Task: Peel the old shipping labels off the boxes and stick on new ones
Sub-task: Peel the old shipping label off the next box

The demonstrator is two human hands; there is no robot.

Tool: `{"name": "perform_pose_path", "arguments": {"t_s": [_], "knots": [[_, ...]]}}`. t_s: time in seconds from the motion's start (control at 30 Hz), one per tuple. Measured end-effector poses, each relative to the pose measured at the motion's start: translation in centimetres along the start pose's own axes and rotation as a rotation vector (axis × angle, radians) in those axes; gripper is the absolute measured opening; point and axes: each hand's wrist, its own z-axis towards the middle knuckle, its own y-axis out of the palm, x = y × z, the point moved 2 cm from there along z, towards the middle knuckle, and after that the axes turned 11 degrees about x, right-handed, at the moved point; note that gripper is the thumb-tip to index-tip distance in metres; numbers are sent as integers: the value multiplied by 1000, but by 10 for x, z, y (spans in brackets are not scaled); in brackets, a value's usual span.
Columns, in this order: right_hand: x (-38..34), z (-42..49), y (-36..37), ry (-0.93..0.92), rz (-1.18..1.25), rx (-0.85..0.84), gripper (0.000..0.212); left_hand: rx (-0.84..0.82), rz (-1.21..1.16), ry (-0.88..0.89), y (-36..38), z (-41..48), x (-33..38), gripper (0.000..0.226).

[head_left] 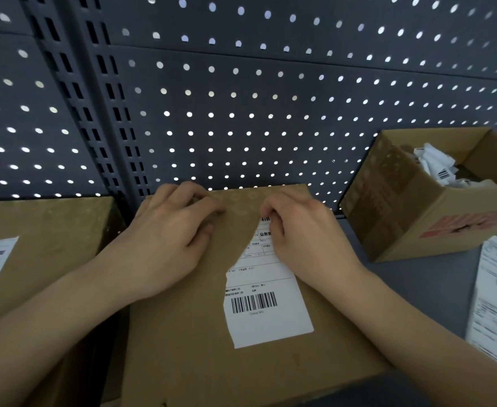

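From my head camera, a brown cardboard box (200, 333) sits before me, bearing a torn white paper shipping label (266, 306) on top. My right hand (306, 239) pinches the label's upper edge between its fingertips. My left hand (168, 236) rests curled, fingers together, pressing the box top.
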Motion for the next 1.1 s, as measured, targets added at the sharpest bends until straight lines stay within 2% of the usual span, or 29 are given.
{"name": "perform_pose_path", "arguments": {"t_s": [0.13,0.5,0.87,1.1], "knots": [[0,-1,-1,-8,18,0,21,11,0,5,1,0,-2,41],[0,-3,-2,-4,17,11,14,8,3,7,2,1,-2,52],[-1,-5,-2,11,12,15,21,8,-1,4,1,1,0,54],[-1,-5,-2,3,-20,36,13,2,39,10,0,2,0,56]]}}
